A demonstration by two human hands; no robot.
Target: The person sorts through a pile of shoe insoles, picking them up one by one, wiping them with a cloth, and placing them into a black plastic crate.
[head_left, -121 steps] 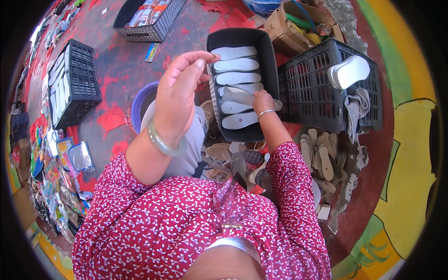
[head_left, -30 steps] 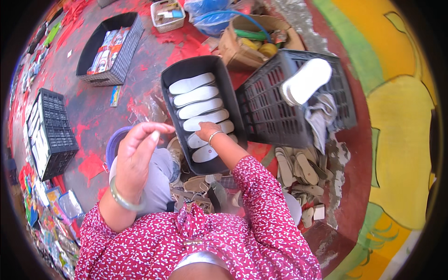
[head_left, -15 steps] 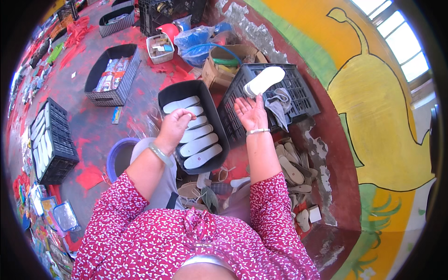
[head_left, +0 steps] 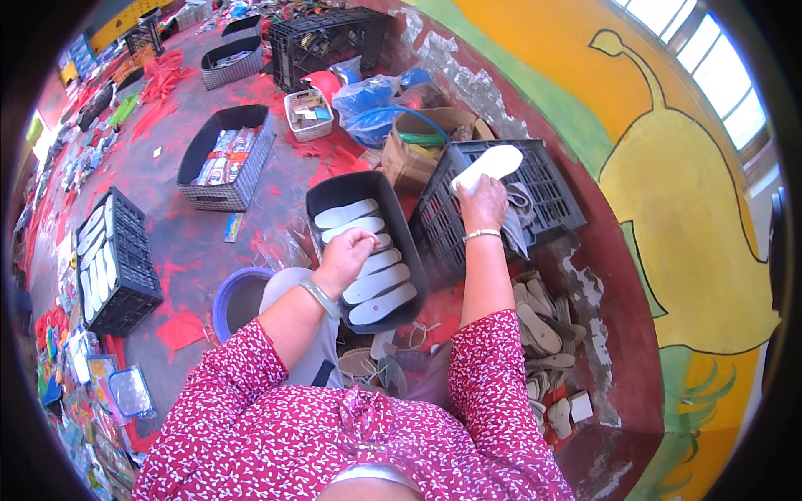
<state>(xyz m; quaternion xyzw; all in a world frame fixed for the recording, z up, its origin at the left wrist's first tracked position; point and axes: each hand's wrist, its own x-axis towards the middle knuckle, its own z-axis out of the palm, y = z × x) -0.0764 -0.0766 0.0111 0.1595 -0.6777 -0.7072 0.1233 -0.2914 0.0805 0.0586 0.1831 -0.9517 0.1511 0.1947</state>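
My right hand (head_left: 484, 207) is palm down at the near edge of a white insole (head_left: 489, 165), its fingers curled against it. This insole is at the top of a small stack lying on an upturned black plastic crate (head_left: 551, 188). How far the fingertips reach around it is hidden. My left hand (head_left: 347, 260) hovers above a dark bin (head_left: 324, 190), thumb and fingers pinched together; what they hold, if anything, is too small to make out. Several pale insoles (head_left: 376, 284) lie side by side in that bin. Grey cloth (head_left: 520, 219) hangs beside my right hand.
Left stands a black crate (head_left: 134, 288) of white insoles, with a purple-rimmed basin (head_left: 224, 305) nearer me. Beyond are a grey basket (head_left: 251, 188) of packets and a cardboard box (head_left: 409, 159). Loose footwear pieces (head_left: 539, 330) pile by the wall at right.
My right hand has turned from palm up and open to palm down, closing on the insole on the crate. My left hand stays pinched over the bin. The whole view has shifted slightly.
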